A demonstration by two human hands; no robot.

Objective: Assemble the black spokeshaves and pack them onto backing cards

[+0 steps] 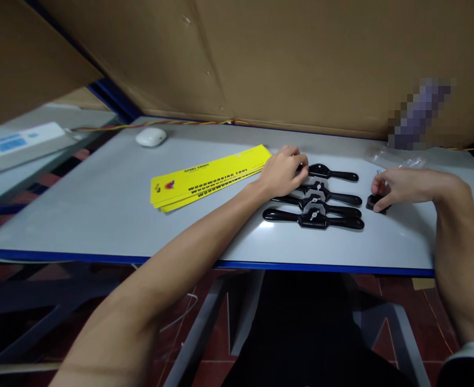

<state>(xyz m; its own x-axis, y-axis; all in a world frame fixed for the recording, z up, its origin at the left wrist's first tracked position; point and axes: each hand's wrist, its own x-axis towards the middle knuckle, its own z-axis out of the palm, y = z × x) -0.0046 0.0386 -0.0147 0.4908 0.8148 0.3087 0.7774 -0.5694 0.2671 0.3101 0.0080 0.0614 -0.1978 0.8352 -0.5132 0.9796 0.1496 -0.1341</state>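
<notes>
Sorting step, it seems: left hand [282,171] clamps the rearmost spokeshave [326,173], right hand [398,185] pinches a small black part [374,203]; next, careful alignment on the worktop [100,215]

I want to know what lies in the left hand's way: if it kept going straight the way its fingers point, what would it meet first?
The left hand points right, fingers already on the farthest black spokeshave. Going on, it would likely slide along that tool's handle; depth is uncertain.
</notes>
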